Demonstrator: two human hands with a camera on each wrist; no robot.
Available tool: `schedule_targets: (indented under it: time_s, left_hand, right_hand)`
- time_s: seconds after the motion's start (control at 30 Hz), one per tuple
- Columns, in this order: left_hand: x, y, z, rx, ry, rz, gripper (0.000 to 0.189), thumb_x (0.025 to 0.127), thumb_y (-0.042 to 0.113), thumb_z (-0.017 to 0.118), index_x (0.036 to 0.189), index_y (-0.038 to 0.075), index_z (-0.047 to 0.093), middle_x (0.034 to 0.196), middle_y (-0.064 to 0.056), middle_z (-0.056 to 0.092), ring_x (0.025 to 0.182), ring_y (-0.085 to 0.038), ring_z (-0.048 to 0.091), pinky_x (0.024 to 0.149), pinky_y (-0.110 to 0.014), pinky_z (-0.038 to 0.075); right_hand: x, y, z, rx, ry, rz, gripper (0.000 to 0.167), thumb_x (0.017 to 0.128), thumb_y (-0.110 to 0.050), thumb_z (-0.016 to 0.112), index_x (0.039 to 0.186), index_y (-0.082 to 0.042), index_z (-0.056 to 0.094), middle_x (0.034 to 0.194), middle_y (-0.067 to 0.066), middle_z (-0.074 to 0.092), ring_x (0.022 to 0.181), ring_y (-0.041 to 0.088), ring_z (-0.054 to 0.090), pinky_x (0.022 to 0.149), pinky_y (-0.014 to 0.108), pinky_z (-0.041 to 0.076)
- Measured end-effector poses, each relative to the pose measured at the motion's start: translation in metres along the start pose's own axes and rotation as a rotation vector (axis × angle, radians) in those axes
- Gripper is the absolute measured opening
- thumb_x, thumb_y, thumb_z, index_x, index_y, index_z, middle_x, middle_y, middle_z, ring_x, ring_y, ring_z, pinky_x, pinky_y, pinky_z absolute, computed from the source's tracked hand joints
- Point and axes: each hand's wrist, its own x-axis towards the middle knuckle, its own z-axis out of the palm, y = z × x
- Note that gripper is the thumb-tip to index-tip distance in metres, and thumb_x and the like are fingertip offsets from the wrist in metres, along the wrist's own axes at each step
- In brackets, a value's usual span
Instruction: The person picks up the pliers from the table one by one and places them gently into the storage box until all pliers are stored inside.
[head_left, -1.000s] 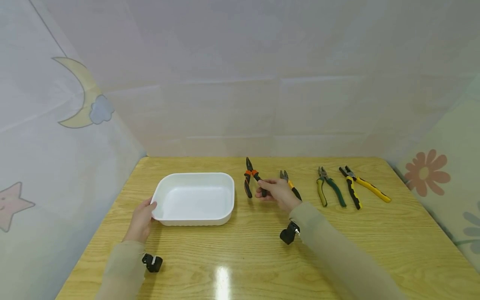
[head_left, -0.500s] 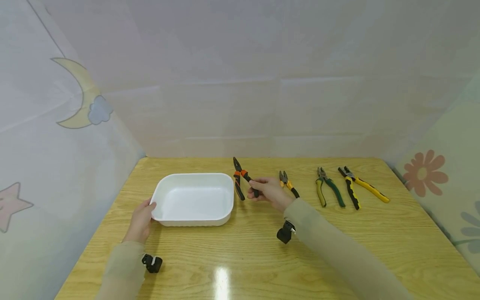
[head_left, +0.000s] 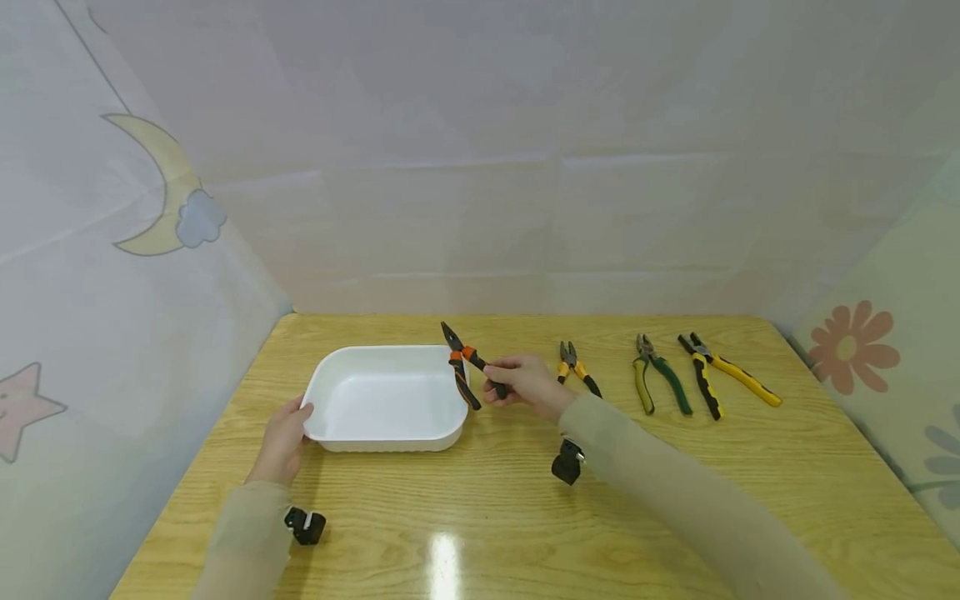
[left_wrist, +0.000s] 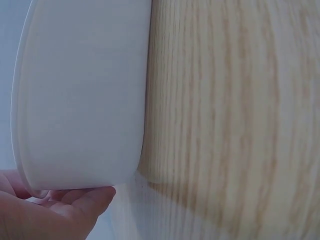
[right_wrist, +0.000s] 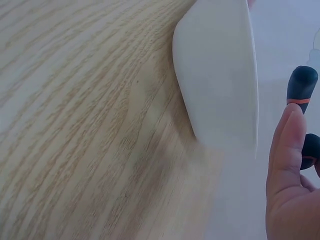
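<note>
My right hand (head_left: 527, 383) pinches one handle of the long-nose pliers (head_left: 459, 362), which have black and orange handles spread apart. In the head view the pliers overlap the right rim of a white rectangular tray (head_left: 393, 400), jaws pointing up and left. The right wrist view shows the black handle ends (right_wrist: 303, 82) by the fingers, level with or above the tray's rim. My left hand (head_left: 281, 442) grips the tray's left end, thumb over the rim; fingers (left_wrist: 95, 200) lie against its outer wall in the left wrist view. Nothing lies inside the tray.
Right of my right hand lie small pliers (head_left: 572, 362) with yellow-and-black handles, green-handled pliers (head_left: 660, 375) and larger yellow-and-black pliers (head_left: 727, 375). All rest on the wooden table (head_left: 525, 517). A printed cloth (head_left: 480, 208) hangs behind the table's back edge.
My right hand has carried the long-nose pliers leftward, from beside the tray to over its right rim. The small pliers show more fully now. My left hand and the tray have stayed put.
</note>
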Motion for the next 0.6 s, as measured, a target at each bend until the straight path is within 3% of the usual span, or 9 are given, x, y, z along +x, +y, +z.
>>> schedule_targets:
  time_s: [0.3, 0.6]
  left_hand:
    - [0.001, -0.001, 0.0, 0.008, 0.008, -0.003, 0.052, 0.106, 0.013, 0.028, 0.152, -0.005, 0.01, 0.158, -0.023, 0.012, 0.144, -0.033, 0.018, 0.117, -0.04, 0.02]
    - [0.0, -0.001, 0.0, 0.011, 0.005, -0.006, 0.052, 0.106, 0.011, 0.028, 0.152, -0.006, 0.01, 0.158, -0.024, 0.012, 0.144, -0.033, 0.018, 0.117, -0.041, 0.021]
  right_hand:
    - [0.005, -0.008, 0.011, -0.034, -0.083, -0.004, 0.034, 0.101, -0.009, 0.051, 0.126, 0.015, 0.052, 0.084, 0.014, 0.063, 0.064, 0.014, 0.06, 0.056, 0.023, 0.051]
    - [0.011, -0.019, 0.02, -0.146, -0.084, 0.005, 0.032, 0.101, -0.01, 0.053, 0.126, 0.009, 0.057, 0.082, 0.012, 0.064, 0.061, 0.012, 0.059, 0.055, 0.023, 0.05]
